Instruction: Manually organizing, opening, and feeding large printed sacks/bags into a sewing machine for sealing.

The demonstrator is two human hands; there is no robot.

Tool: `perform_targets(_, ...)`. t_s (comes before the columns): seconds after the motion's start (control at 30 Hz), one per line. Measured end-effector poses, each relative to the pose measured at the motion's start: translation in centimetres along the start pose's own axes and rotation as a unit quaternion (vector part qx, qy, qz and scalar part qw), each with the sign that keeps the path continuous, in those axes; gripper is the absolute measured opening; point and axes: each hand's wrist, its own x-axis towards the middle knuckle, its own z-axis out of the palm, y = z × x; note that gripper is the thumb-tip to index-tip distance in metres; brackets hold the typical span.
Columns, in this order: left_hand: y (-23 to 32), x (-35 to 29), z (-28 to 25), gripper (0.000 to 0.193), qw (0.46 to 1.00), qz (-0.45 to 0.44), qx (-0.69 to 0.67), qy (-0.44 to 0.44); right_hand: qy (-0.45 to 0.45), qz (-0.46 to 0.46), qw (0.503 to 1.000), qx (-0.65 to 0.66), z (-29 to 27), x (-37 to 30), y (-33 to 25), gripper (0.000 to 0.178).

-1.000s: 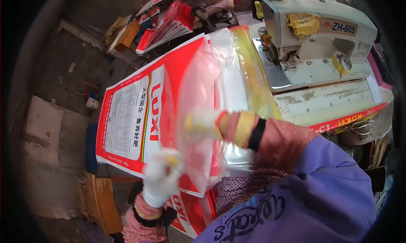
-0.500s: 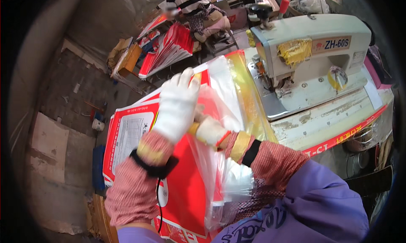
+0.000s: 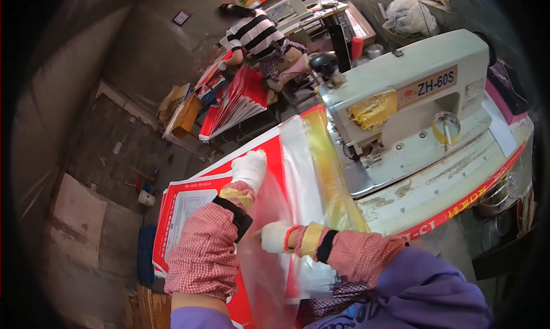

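A stack of red-and-white printed sacks (image 3: 187,214) lies before me, with a clear plastic liner bag (image 3: 267,205) spread slantwise over the top one. My left hand (image 3: 249,168), in a white glove, rests at the far part of the top sack beside the liner. Its fingers are curled in, and whatever they hold is hidden. Nearer to me, my right hand (image 3: 277,237), also gloved, is closed on the liner's left edge. More clear liners (image 3: 314,278) hang in a bunch by my lap under the right forearm.
To the right stands a pale sewing machine (image 3: 409,94) on a worn table (image 3: 424,197), with a tape roll (image 3: 446,128) on its base. Yellowish plastic film (image 3: 332,171) lies beside the stack. Farther off, a co-worker (image 3: 266,42) sits by another heap of red sacks (image 3: 240,103).
My left hand has curled from stretched fingers. My right hand has moved nearer to me, apart from the left, with the liner drawn out. The view has tilted up, showing more of the co-worker.
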Motion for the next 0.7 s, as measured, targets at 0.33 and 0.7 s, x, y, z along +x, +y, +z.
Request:
perform_targets(0.33,-8.0,10.7,-15.0,0.015,0.992,-0.029,0.119,-0.028,0.147,-0.277,0.949,0.020,9.1,-6.9,-6.8,0.035)
perform_targets(0.7,-4.4,9.1,-19.4,0.025,0.988,-0.014,0.124,-0.091,0.601,0.153,0.781,0.076,-6.4,-23.7,-2.1,0.035)
